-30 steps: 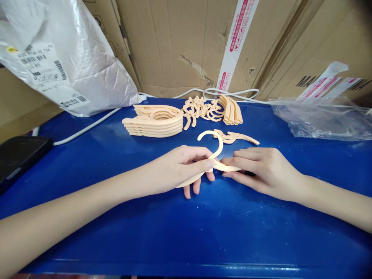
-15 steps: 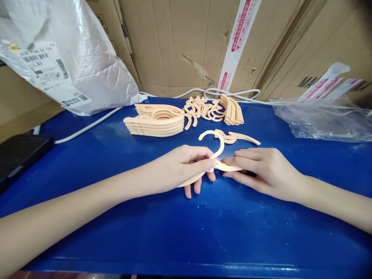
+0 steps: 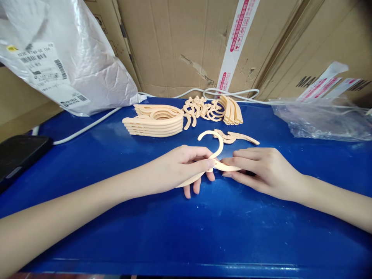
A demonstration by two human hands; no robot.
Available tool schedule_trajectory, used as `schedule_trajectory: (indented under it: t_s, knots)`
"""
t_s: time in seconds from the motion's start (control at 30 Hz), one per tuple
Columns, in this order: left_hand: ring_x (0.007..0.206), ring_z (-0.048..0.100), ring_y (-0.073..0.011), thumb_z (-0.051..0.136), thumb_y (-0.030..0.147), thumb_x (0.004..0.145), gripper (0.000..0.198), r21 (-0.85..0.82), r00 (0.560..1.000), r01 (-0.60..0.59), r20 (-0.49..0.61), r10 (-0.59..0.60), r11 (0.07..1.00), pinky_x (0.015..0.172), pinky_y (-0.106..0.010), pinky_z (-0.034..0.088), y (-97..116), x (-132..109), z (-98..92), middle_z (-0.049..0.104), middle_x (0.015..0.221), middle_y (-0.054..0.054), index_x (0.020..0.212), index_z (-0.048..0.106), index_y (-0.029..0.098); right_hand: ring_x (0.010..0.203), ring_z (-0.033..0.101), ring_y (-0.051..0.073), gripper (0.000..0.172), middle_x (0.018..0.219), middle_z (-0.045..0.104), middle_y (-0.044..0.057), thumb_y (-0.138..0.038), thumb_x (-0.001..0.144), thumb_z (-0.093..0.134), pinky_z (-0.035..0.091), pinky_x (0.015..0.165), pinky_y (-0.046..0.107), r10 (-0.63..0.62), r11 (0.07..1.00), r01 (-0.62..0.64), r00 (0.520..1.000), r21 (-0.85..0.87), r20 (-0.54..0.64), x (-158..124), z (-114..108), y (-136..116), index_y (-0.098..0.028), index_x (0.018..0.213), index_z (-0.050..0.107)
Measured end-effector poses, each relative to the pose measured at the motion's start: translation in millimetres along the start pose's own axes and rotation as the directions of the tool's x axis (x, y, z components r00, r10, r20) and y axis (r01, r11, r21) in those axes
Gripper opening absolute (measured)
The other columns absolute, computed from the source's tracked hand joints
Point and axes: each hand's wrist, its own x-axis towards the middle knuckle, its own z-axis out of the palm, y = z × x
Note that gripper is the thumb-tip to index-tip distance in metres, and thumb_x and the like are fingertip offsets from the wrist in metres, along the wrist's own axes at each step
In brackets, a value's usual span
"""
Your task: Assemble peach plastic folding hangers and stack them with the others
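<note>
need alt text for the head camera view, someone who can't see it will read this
Two bare hands meet over a blue table, the left hand and right hand together holding a peach plastic hanger with its hook pointing away. Behind lie a stack of hangers, loose hanger parts, a white bag, a phone and cardboard boxes.

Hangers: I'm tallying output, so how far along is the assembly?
Done: a stack of finished hangers lies at the back of the blue table. In hand: the left hand and right hand press a hooked hanger together. Left: a pile of loose hooks, a bundle of arm pieces, and a loose arm piece nearby.
</note>
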Motion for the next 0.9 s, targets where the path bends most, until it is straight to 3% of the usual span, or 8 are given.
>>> schedule_trajectory:
  t_s: [0.9]
  knots:
    - [0.054, 0.057, -0.0067, 0.050, 0.039, 0.095, 0.025, 0.036, 1.000, 0.006, 0.001, -0.006, 0.999, 0.042, -0.015, 0.051, -0.1, -1.2, 0.7, 0.063, 0.086, -0.001, 0.091, 0.058, 0.015, 0.062, 0.054, 0.010, 0.019, 0.073, 0.060, -0.001, -0.027, 0.098, 0.051, 0.039, 0.059, 0.022, 0.000, 1.000, 0.000, 1.000, 0.001, -0.001, 0.8, -0.8, -0.5, -0.016, 0.106, 0.065]
